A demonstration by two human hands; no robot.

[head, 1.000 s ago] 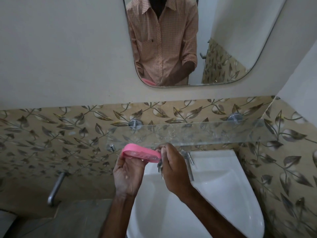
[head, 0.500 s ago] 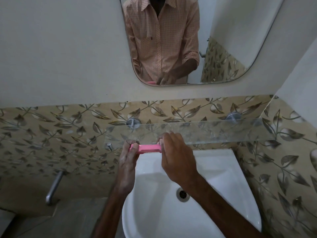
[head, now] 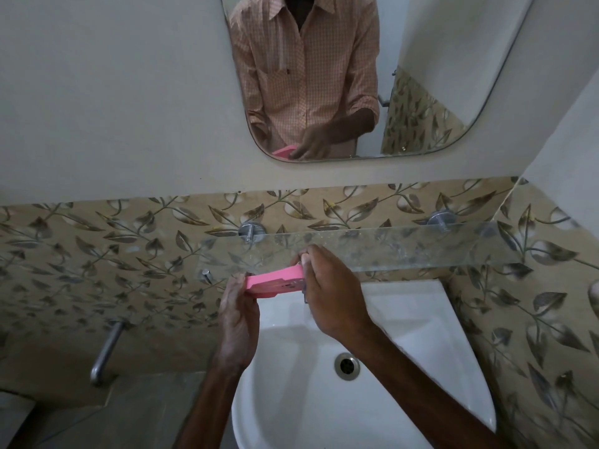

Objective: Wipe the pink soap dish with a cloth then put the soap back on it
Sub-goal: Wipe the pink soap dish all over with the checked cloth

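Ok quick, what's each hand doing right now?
Left hand: holds the left end of the pink soap dish.
Right hand: grips its right end.

Left hand (head: 239, 322) and right hand (head: 328, 294), each in curled grip.

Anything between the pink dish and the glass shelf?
Nothing visible. The left hand and right hand hold the pink soap dish by its ends, close to the glass shelf, which looks bare there.
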